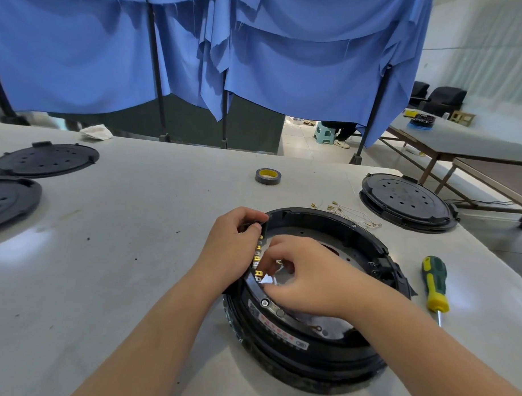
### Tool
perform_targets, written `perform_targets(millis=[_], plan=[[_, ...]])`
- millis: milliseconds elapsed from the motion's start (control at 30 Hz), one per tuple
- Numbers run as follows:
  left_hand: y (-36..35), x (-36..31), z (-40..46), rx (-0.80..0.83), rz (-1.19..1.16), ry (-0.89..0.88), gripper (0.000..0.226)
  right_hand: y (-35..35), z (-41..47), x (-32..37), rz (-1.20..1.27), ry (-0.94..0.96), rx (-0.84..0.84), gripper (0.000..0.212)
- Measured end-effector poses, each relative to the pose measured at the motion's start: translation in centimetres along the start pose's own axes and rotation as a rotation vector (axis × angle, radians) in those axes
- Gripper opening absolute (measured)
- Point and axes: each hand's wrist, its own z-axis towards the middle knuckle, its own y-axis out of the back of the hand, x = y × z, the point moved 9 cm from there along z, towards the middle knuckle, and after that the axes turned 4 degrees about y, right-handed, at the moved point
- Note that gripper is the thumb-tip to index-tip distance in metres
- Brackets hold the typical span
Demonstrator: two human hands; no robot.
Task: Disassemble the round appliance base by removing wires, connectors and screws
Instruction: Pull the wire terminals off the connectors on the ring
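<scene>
Black plastic makes up the round appliance base [309,294], which lies open side up on the grey table [133,252], near its front edge and right of centre. In the head view, blue cloth [259,49] hangs over dark poles behind the table. Two black round covers [45,160] lie at the far left, a third black cover [406,201] sits beyond the base to the right, and a roll of dark tape [268,176] stands between them. Loose thin wires with brass terminals [348,214] lie on the table just behind the base's rim. A green-and-yellow screwdriver [434,282] lies to the right of the base, apart from it.

Both forearms cross the front of the base and hide part of its inside. The left hand [231,250] curls its fingers over the left rim, gripping it beside a row of brass connectors [257,257]. The right hand [304,276] reaches inside, fingers bent together at those connectors; whether they pinch anything cannot be told. Inside the base show a pale metal plate [317,238] and a label with red print [276,325].
</scene>
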Motion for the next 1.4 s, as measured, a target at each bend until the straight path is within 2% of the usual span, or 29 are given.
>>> perform_targets(millis=[67, 133, 500, 700, 833, 1033, 1267, 1400], plan=[[0.0, -0.1, 0.0, -0.001, 0.002, -0.004, 0.032, 0.0, 0.1, 0.1, -0.019, 0.011, 0.009, 0.010], [0.0, -0.1, 0.0, 0.001, 0.003, -0.008, 0.032, 0.0, 0.2, 0.1, -0.035, 0.009, 0.013, 0.002], [0.0, -0.4, -0.1, -0.002, 0.010, -0.028, 0.030, -0.2, 0.4, 1.0, -0.118, 0.039, 0.048, 0.002], [0.0, -0.2, 0.0, -0.006, 0.003, -0.018, 0.030, 0.0, -0.3, 0.8, -0.230, 0.010, 0.024, 0.019], [0.1, -0.2, 0.0, -0.012, 0.006, -0.017, 0.029, -0.2, -0.2, 1.6, -0.300, 0.084, 0.063, 0.016], [0.1, 0.0, 0.1, -0.014, -0.014, -0.005, 0.031, -0.1, 0.3, 1.5, -0.262, 0.147, 0.179, 0.008], [0.2, 0.1, 0.2, -0.024, 0.003, -0.009, 0.032, 0.2, -0.6, 1.8, -0.266, 0.179, 0.047, 0.014], [0.2, 0.2, 0.2, -0.028, 0.006, -0.008, 0.031, 0.5, -0.2, 1.5, -0.223, 0.157, 0.101, 0.009]])
